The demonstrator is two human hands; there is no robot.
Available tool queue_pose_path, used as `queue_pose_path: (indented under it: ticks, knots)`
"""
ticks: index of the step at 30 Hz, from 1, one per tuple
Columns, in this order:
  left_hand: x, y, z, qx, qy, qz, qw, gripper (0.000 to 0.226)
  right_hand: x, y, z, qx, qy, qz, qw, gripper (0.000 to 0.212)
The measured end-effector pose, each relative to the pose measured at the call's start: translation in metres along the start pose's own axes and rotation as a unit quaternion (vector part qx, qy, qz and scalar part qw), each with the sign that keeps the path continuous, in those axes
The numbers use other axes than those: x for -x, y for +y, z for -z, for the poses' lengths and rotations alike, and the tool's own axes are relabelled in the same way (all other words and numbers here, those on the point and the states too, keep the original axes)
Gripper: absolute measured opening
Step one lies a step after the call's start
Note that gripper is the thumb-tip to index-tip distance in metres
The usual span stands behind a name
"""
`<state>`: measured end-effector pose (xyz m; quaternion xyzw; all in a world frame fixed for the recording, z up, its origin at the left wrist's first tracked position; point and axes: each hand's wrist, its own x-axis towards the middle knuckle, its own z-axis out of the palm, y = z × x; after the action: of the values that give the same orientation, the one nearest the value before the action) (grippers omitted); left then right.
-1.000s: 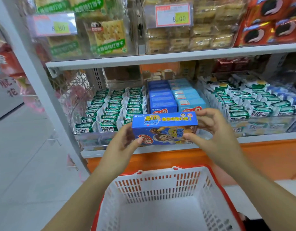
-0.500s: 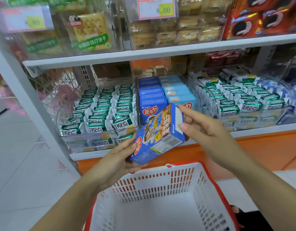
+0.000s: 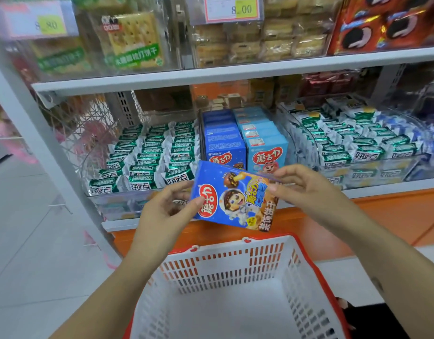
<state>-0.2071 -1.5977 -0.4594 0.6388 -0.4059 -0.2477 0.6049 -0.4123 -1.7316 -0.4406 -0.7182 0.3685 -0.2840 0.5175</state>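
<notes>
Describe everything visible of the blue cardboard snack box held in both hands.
The blue cardboard snack box is a closed rectangular carton, its front printed with a red oval logo, a cartoon astronaut child and mushroom-shaped biscuits. It hangs tilted, front toward the camera, above the far rim of the white plastic basket. The left hand pinches its left end; the right hand holds its upper right edge.
</notes>
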Motion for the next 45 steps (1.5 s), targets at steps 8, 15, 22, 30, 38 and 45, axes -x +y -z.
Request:
queue_pose_path:
  ticks: [8,15,22,30,38,45]
  knots:
    - [0.009,-0.001,-0.001,-0.254,-0.039,-0.25,0.933,0.035,0.013,-0.01,-0.021,0.134,-0.058,0.177,0.973,0.056]
    - [0.011,0.003,0.002,-0.271,-0.069,-0.253,0.926,0.058,0.015,-0.011,-0.017,0.069,-0.088,0.164,0.98,0.042]
    - [0.005,-0.008,0.005,-0.229,-0.091,-0.179,0.952,0.041,0.013,-0.011,-0.013,-0.055,-0.069,0.134,0.987,0.045]
    - [0.002,-0.014,0.007,-0.327,-0.037,-0.273,0.904,0.051,0.016,-0.014,-0.011,0.188,-0.007,0.23,0.955,0.046]
    - [0.003,-0.008,0.011,-0.354,-0.016,-0.294,0.887,0.05,0.007,0.001,-0.008,0.216,-0.011,0.238,0.947,0.046]
    - [0.0,-0.012,0.019,-0.366,0.036,-0.357,0.858,0.038,0.006,0.008,-0.015,0.253,0.097,0.406,0.873,0.035]
